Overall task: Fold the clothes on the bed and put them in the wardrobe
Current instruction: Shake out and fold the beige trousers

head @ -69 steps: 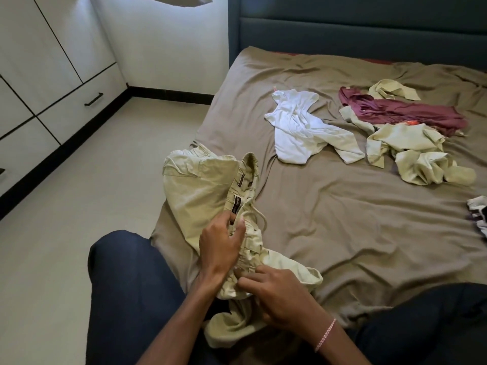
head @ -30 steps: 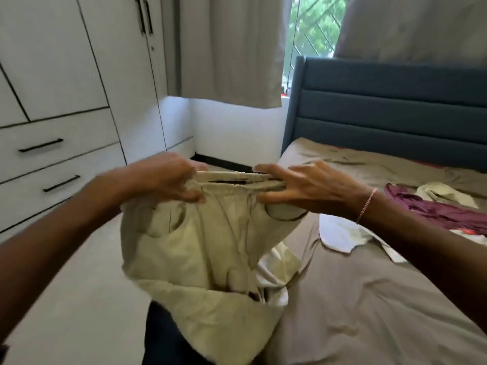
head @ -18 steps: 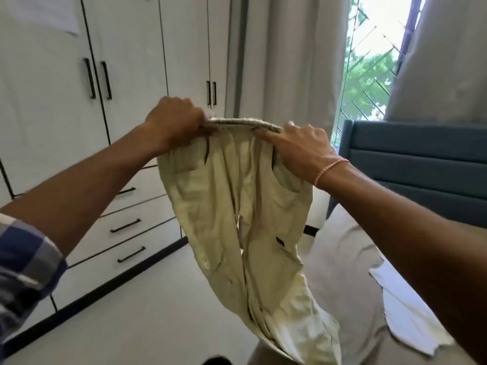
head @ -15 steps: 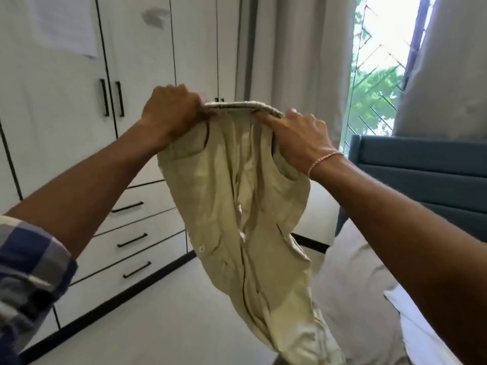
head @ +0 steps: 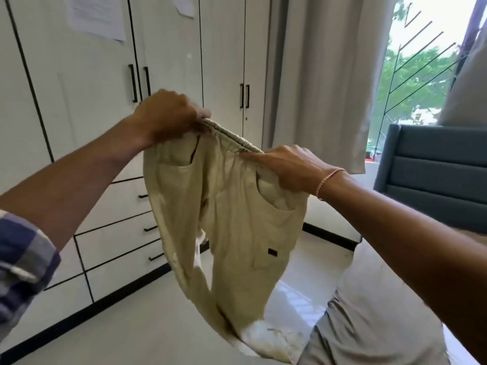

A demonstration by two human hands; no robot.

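A bedroom in a home — a tall white wardrobe (head: 92, 101) with drawers (head: 113, 248), a bed (head: 369, 325) with a padded headboard (head: 434, 167), curtains (head: 316, 75) at a window (head: 421, 88).

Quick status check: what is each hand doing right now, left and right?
Left hand: closed, gripping the waistband of the beige trousers.
Right hand: closed, gripping the waistband's other end.

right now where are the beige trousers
Centre of the head view: beige trousers hang mid-air, waistband gripped by left hand and right hand, wardrobe behind.
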